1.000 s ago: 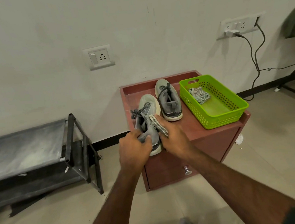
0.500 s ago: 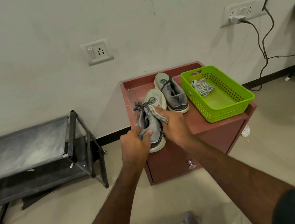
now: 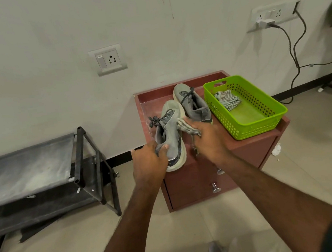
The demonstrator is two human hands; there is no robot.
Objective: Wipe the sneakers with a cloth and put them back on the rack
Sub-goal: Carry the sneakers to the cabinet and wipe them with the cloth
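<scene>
Grey knit and a pale foam sole make up the near sneaker [image 3: 170, 133], which lies tipped on its side at the front of the red-brown tabletop [image 3: 251, 139], its heel toward the person. The left hand [image 3: 150, 165] grips it at the heel collar, thumb over the rim and fingers hidden behind. The right hand [image 3: 208, 139] holds a striped cloth [image 3: 188, 127] bunched under its fingers and presses it against the shoe's side, near the sole edge. The second sneaker [image 3: 193, 104] stands upright on its sole just behind, beside a green basket [image 3: 264, 123] that holds another striped rag [image 3: 227, 98].

As a judgement, the shoe looks light and easy to turn with one hand. Its upper is soft and will give under pressure, so wiping wants support from the stiffer parts: the heel counter, where the grip is now, or the sole. The loose laces [image 3: 154, 120] dangle and could snag the cloth. The foam sole looks firm enough to scrub harder.

Off to the left, well apart, stands the dark metal rack [image 3: 81, 156], its top shelf dusty; carrying by the heel collar should serve for that trip.
</scene>
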